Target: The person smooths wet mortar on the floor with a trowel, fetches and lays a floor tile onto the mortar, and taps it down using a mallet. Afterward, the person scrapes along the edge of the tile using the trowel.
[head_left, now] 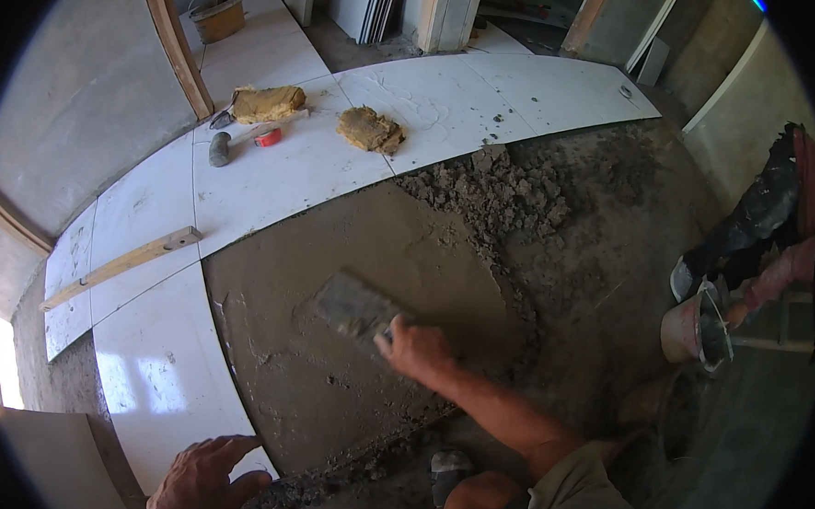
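My right hand (418, 350) is closed round the handle of a flat rectangular trowel (357, 305), whose blade is coated with grey mortar. The blade lies over a smoothed bed of wet mortar (335, 223) in the middle of the view; whether it presses on the surface cannot be told. At the bottom left, my left hand (204, 483) has its fingers and thumb apart with nothing between them. It is near the end of a glossy white floor tile (166, 380), and contact with the tile is unclear.
Crumbly mortar (512, 195) is heaped beyond the bed. White tiles (291, 184) curve round the left and far sides, carrying sponges (372, 131), a red item (268, 137) and a wooden bar (121, 269). At right, a co-worker's hand (738, 314) is by a bucket (682, 332).
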The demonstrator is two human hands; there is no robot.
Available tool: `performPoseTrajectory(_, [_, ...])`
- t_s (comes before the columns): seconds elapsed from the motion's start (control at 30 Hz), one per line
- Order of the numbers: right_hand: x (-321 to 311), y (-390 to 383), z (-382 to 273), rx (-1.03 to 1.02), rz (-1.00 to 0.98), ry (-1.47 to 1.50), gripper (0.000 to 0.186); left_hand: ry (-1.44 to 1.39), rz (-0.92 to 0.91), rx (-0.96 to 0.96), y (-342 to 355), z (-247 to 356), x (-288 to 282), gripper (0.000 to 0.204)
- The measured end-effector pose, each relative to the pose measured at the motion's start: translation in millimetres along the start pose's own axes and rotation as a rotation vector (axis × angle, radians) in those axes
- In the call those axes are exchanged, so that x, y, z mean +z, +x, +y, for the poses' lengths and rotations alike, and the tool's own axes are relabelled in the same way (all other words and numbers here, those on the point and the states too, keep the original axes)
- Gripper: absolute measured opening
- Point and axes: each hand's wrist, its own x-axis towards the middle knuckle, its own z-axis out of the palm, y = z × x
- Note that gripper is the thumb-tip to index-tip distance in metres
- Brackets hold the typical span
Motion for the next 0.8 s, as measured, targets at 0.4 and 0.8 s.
performPoseTrajectory(0.4, [-79,13,173,0.693,0.192,-0.036,0.057,0.019,0.043,-0.047,-6,8,3,0.046])
performPoseTrajectory(0.8, [-16,101,54,0.199,0.032,0.304,0.063,0.045,0.072,0.065,-8,-3,5,0.045])
